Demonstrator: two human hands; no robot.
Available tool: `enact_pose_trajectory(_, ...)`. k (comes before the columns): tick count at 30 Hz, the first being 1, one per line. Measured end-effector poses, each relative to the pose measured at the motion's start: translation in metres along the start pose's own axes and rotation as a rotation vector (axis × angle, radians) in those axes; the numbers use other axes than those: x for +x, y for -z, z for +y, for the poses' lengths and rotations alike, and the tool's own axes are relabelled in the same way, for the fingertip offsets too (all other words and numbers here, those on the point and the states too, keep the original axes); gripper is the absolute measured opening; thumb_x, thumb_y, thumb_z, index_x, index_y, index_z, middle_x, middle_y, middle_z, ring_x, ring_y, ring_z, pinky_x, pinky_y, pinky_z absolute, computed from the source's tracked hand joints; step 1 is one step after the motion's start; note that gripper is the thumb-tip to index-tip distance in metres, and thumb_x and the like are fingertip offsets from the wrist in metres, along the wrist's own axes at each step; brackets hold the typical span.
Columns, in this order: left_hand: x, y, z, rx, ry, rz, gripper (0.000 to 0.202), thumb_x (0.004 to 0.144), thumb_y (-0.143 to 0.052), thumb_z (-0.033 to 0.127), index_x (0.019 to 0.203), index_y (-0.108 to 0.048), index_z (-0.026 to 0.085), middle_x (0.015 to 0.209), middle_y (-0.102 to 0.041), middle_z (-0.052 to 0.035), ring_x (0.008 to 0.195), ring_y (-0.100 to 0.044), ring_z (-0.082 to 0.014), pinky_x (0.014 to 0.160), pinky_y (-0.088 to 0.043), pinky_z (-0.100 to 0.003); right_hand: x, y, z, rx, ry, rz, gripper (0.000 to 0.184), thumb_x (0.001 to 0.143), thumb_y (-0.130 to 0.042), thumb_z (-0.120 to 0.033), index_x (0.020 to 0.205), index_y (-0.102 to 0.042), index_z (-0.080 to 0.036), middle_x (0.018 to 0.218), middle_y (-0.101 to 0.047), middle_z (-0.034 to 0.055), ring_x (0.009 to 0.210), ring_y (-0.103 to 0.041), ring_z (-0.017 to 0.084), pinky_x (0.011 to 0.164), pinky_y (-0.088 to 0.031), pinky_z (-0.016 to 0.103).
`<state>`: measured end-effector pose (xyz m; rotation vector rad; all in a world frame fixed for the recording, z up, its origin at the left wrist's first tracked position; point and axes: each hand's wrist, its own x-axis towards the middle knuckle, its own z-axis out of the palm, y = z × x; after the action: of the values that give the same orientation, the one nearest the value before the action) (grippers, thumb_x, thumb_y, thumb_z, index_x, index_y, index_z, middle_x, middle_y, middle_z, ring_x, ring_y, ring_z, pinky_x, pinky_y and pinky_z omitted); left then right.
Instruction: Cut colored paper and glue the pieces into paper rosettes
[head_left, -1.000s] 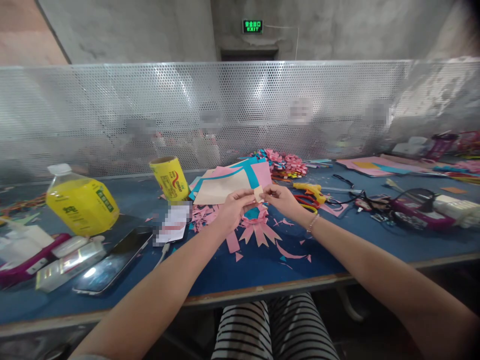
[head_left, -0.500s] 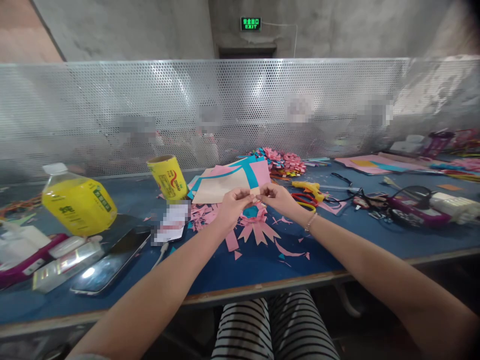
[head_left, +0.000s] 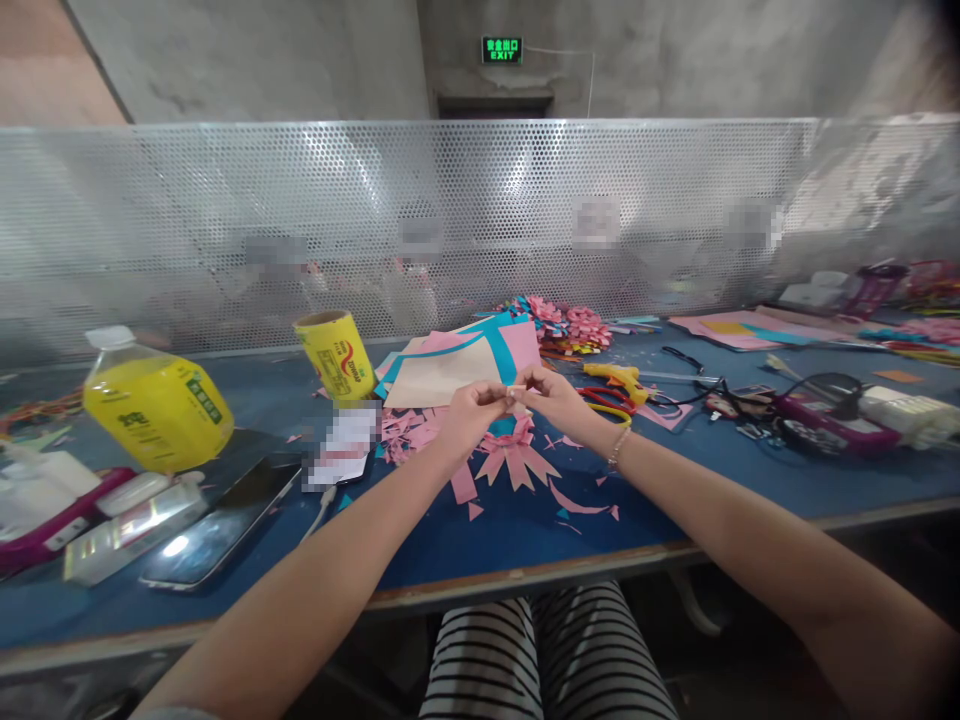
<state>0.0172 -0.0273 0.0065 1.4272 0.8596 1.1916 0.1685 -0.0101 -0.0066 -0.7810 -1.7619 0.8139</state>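
Observation:
My left hand (head_left: 469,412) and my right hand (head_left: 551,395) meet above the blue table (head_left: 495,540), fingers pinched together on a small beige paper piece (head_left: 514,387) that shows only as a thin edge between them. Just below the hands lies a pink paper rosette with ribbon tails (head_left: 516,455), among pink paper scraps (head_left: 409,430). Behind the hands is a stack of beige, pink and blue paper sheets (head_left: 457,365).
At left stand a yellow bottle (head_left: 154,400), a yellow tape roll (head_left: 337,355) and a phone (head_left: 225,520). A yellow glue gun (head_left: 619,377), red scissors (head_left: 611,400) and cables lie to the right. Finished paper flowers (head_left: 570,325) sit by the perforated metal screen (head_left: 450,210).
The beige piece was held flat and wide between my hands a second ago; now it is folded or turned edge-on, and my hands are closer together.

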Motion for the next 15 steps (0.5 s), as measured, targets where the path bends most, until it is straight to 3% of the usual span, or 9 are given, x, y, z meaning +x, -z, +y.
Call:
enact_pose_trajectory(8,-0.0025,-0.0012,0.0035,0.037,-0.013,-0.016,0.025,0.056,-0.071,0.031,0.068,-0.06,0.013,0.063,-0.06,-0.0012,0.061,-0.056,-0.0114,0.061,-0.045,-0.025,0.0005,0.0004,0.002,0.051,-0.02,-0.003,0.023,0.074,-0.056,-0.04,0.075,-0.049,-0.018,0.068,-0.049,-0.0024,0.063,-0.045,0.01,0.06,-0.037,0.024)
enact_pose_trajectory(15,-0.0015,0.0006,0.0014,0.113,-0.096,0.048,0.034,0.053,-0.074,0.029,0.067,-0.046,0.016,0.069,-0.058,0.001,0.067,-0.056,-0.0116,0.062,-0.044,-0.024,0.0006,-0.0009,0.0014,0.244,-0.072,0.017,0.026,0.072,-0.059,-0.041,0.074,-0.046,-0.019,0.064,-0.05,-0.0033,0.061,-0.048,0.011,0.06,-0.04,0.026)
